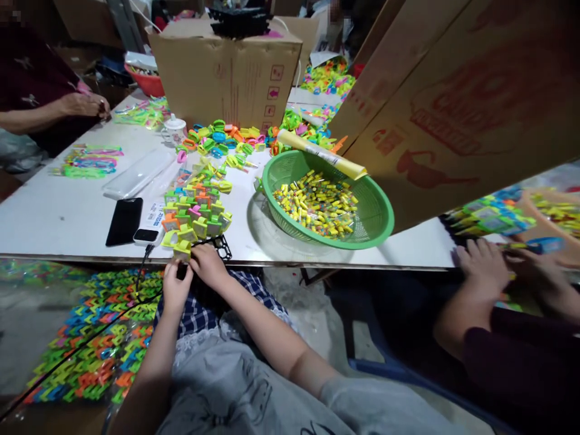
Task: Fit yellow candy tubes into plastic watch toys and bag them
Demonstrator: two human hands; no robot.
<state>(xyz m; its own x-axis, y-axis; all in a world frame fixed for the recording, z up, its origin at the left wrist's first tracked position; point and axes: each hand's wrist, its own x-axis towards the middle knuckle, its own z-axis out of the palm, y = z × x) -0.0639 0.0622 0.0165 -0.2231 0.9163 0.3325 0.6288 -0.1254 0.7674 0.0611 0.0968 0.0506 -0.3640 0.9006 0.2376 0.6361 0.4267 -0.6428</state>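
Note:
My left hand (178,285) is at the table's front edge, fingers curled and thumb bent inward, just below a yellow plastic clip-like piece (182,250). Right beside it my right hand (209,264) has its fingers bent down over a black lattice rack (221,246), fingertips close to the same yellow piece. What either hand grips is hidden by the fingers. Rows of bright clip-like plastic pieces (199,208), in green, orange, yellow and pink, stretch away from my hands across the white table (254,238).
A green basket (385,220) holds small yellow sticks. Left lie a black phone (124,221), a small white device (147,235) and clear packaging (138,175). Cardboard boxes (203,72) rise behind. Bagged pieces (90,338) lie below the table. Co-workers' hands (483,266) work right and left.

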